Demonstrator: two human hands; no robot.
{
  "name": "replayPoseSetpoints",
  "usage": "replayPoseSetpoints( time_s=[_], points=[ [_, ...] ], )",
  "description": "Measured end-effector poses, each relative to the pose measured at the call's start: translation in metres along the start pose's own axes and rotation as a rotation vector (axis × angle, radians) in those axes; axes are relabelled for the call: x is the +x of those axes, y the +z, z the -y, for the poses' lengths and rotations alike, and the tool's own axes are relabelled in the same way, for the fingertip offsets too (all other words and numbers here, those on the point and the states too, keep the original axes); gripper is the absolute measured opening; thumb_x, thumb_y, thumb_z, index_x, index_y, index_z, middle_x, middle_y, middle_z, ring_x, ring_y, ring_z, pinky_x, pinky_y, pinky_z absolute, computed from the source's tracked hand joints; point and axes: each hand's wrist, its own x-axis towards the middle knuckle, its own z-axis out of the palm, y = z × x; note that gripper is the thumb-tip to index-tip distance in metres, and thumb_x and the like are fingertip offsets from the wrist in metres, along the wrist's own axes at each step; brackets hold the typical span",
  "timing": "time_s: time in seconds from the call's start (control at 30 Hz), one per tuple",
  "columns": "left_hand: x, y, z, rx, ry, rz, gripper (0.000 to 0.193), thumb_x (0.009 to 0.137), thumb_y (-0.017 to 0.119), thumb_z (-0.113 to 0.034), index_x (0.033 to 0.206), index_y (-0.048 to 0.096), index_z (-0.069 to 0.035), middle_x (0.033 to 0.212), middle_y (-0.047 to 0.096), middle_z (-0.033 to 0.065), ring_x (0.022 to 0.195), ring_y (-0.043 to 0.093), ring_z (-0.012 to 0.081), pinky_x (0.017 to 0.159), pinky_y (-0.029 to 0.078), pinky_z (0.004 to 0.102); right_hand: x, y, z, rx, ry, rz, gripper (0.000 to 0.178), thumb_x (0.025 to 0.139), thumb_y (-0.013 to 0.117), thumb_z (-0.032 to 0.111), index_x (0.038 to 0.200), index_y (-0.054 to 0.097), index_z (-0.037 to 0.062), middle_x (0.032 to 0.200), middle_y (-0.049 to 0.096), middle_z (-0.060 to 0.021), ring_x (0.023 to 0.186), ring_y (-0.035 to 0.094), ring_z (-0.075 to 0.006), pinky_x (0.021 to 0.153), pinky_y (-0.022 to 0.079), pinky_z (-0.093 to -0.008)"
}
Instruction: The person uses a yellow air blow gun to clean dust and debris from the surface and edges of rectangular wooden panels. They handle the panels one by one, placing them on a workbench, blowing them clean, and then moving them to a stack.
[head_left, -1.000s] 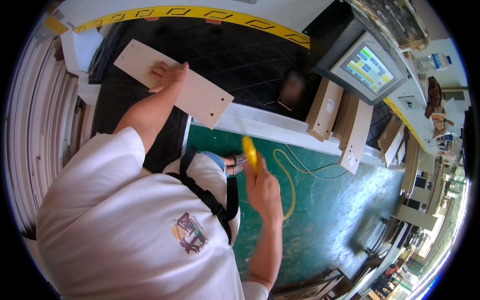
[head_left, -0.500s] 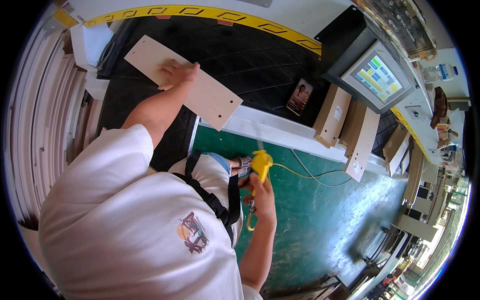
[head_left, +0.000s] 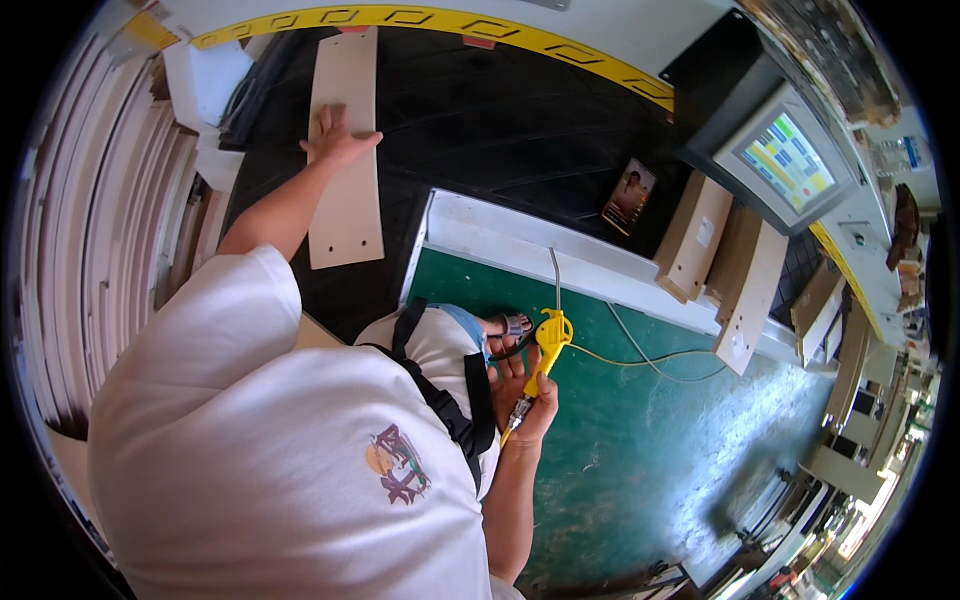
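Note:
A long pale wooden board (head_left: 345, 205) with small dark holes near its ends lies on the black padded table top (head_left: 450, 140), pointing away from me. My left hand (head_left: 338, 145) is spread over the board's upper half. Its fingers are apart, and the thumb reaches the right edge. In my right hand (head_left: 538, 405), low over the green floor, lies a yellow air blow gun (head_left: 550, 335). The thumb rests across its handle, while the other fingers are loosely extended behind it. A metal fitting and a yellow hose run from the handle's lower end.
A phone (head_left: 629, 197) lies on the table top. To its right are stacked boards (head_left: 695, 235) beneath a tilted control screen (head_left: 787, 165). A yellow strip (head_left: 440, 18) lines the far edge. Many board edges (head_left: 120, 200) stand at the left. Thin hoses (head_left: 640, 360) cross above the floor.
My left hand has turned the board from a diagonal to nearly straight away from me, shifting its near end left. The right hand's fingers have loosened around the blow gun.

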Motion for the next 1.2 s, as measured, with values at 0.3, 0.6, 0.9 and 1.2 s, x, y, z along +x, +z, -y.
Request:
replayPoseSetpoints(
  time_s=[0.3,0.6,0.9,1.2],
  points=[
    [-0.081,-0.013,0.046,-0.008,-0.33,0.004,0.125,0.067,0.083,-0.071,0.166,0.022,-0.023,0.173,0.012,0.0128,0.154,0.021,0.0447,0.116,0.026,0.07,0.015,-0.001,-0.005,-0.008,0.077,0.086,0.066,0.093,0.065,0.035,0.153,0.047,0.0154,0.145,0.056,-0.0172,0.133,0.054,-0.0326,0.097,0.055,-0.0407],
    [-0.03,-0.013,0.074,-0.017,-0.104,-0.092,0.116,0.067,0.084,-0.068,0.162,0.035,-0.024,0.171,0.019,0.0102,0.153,0.023,0.0418,0.116,0.026,0.0687,0.019,0.004,0.003,-0.129,0.123,0.017,0.068,0.094,0.063,0.038,0.155,0.042,0.0148,0.148,0.055,-0.0203,0.135,0.053,-0.0365,0.087,0.06,-0.0455],
    [0.01,-0.02,0.059,0.029,-0.065,-0.095,0.111,0.068,0.083,-0.068,0.16,0.039,-0.025,0.17,0.022,0.0089,0.152,0.027,0.0392,0.116,0.028,0.0657,0.049,0.054,0.007,-0.296,0.154,0.132,0.071,0.099,0.058,0.039,0.158,0.035,0.0075,0.15,0.051,-0.0257,0.136,0.054,-0.0399,0.087,0.062,-0.047],
    [0.015,-0.013,0.057,0.044,-0.077,-0.144,0.109,0.066,0.084,-0.068,0.158,0.042,-0.028,0.169,0.027,0.0033,0.149,0.031,0.0389,0.113,0.03,0.0718,0.087,0.14,0.03,-0.553,0.189,0.233,0.063,0.095,0.059,0.02,0.15,0.041,-0.0063,0.141,0.058,-0.0262,0.128,0.061,-0.0379,0.09,0.061,-0.0468]
  ],
)
